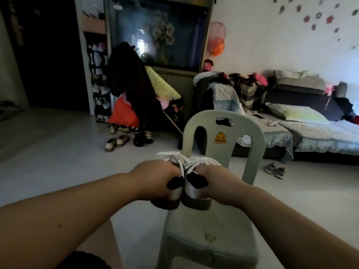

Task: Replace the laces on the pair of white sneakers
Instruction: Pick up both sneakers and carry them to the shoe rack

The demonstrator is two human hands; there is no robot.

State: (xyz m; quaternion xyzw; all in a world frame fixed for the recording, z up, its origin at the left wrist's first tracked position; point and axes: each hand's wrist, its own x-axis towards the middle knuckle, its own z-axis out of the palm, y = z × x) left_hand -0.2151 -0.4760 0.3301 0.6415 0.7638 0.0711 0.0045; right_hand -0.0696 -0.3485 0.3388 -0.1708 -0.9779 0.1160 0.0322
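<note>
Gripping a heel apiece, the left hand [153, 177] and right hand [215, 183] held the white sneakers [191, 191] side by side above the seat of the plastic chair [204, 230], their laces [174, 155] threaded, so replacement appeared unstarted.

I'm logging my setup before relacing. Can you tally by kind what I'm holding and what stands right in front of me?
white sneakers: 2, one gripped in the left hand, one in the right hand
plastic chair: 1
duck sticker on the chair back: 1
Total: 4
</note>
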